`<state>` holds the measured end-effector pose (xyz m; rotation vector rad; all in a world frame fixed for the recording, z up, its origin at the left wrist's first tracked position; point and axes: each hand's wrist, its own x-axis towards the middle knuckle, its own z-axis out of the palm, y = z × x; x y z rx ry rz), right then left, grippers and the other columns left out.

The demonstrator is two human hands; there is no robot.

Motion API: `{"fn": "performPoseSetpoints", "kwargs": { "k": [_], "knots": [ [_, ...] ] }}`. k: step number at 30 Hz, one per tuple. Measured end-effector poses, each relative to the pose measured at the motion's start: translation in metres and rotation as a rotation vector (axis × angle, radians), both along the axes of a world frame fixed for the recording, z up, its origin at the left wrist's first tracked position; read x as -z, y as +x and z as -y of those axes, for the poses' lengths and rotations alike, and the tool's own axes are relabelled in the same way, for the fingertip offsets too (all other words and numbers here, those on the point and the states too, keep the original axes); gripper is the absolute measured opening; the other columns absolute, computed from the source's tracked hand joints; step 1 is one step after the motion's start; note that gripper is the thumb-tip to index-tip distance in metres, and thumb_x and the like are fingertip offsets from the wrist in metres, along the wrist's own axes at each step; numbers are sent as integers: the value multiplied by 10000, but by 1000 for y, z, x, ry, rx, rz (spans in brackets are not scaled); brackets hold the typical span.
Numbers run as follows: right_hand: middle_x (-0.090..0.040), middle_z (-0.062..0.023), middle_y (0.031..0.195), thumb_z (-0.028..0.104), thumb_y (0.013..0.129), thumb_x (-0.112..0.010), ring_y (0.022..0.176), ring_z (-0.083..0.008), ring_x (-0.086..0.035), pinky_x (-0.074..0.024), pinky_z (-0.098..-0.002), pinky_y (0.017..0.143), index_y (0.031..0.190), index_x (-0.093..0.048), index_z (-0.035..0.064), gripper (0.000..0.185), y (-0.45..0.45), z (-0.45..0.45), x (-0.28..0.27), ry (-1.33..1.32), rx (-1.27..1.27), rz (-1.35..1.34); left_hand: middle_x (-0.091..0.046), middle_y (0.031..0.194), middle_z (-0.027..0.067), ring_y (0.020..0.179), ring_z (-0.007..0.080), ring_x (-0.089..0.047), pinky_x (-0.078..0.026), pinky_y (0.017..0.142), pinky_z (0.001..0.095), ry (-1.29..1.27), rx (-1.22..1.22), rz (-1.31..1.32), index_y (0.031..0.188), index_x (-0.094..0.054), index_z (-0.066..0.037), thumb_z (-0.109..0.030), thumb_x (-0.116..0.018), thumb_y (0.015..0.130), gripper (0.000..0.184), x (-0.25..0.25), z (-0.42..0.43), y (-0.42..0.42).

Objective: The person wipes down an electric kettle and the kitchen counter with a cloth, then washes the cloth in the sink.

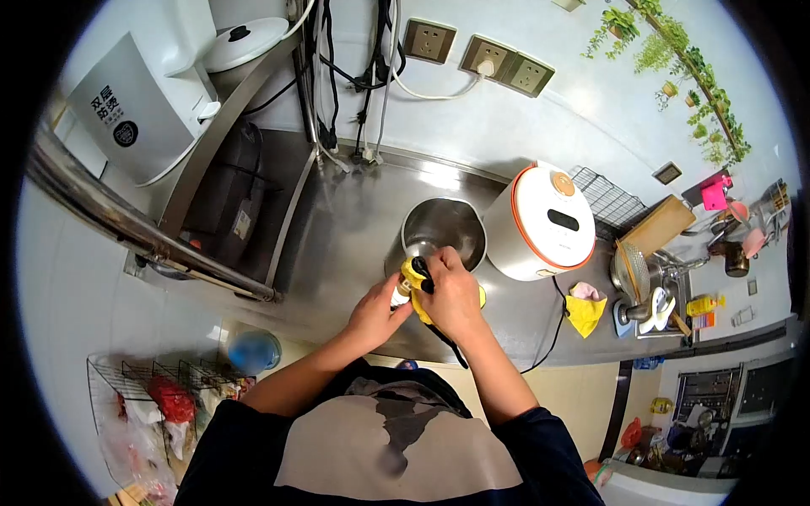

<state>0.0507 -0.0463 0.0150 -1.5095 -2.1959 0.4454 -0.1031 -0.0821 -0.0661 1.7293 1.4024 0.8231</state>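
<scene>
Both my hands meet over the near rim of an open stainless steel pot (443, 221) on the metal counter. My left hand (375, 314) is closed around a small white and brownish-gold item (402, 292), whose kind I cannot make out. From the right, my right hand (450, 291) is closed on a yellow cloth (413, 271), pressed against that item. A black cord-like piece (445, 341) runs from under the right hand toward the counter's front edge. The fingers hide part of both held things.
A white rice cooker (553, 221) stands right of the pot, its black cord (560, 325) trailing forward. Another yellow cloth (585, 314) lies farther right, before a strainer (630, 271) and the sink. A metal shelf (245, 93) with a white appliance (135, 110) borders the left.
</scene>
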Motion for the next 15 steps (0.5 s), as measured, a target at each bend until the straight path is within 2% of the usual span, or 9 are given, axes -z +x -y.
{"fn": "performPoseSetpoints", "kwargs": {
  "k": [6,8,10,15],
  "knots": [
    [-566,-162,1037,84,672,-729,883,-351,-620,-515,-409,779,1025,-648,-31,380,4,14,-13,-111,13,-13,-540,1215,284,1109,416,-557,-466,900,443,-26,83,92,1357,-344,45,-195,-620,883,599,5,-5,-2],
    [-569,-164,999,81,669,-727,884,-360,-615,-510,-417,772,1012,-640,-33,372,-2,10,-15,-110,9,5,-564,1157,276,1077,430,-553,-462,882,463,18,69,156,1318,-368,24,-178,-615,870,550,9,-4,-1],
    [-572,-162,958,86,662,-724,877,-367,-613,-509,-424,753,993,-630,-28,362,-13,1,-14,-97,53,123,-557,1167,282,1084,436,-548,-460,886,467,-2,84,108,1315,-364,31,-166,-612,866,549,8,-3,-2],
    [-589,-136,925,84,637,-715,815,-349,-628,-523,-422,705,984,-651,46,356,-16,3,-8,-41,50,129,-529,1203,296,1097,456,-533,-455,899,477,-31,105,65,1314,-352,46,-140,-603,855,555,17,-3,-2]
  ]
}}
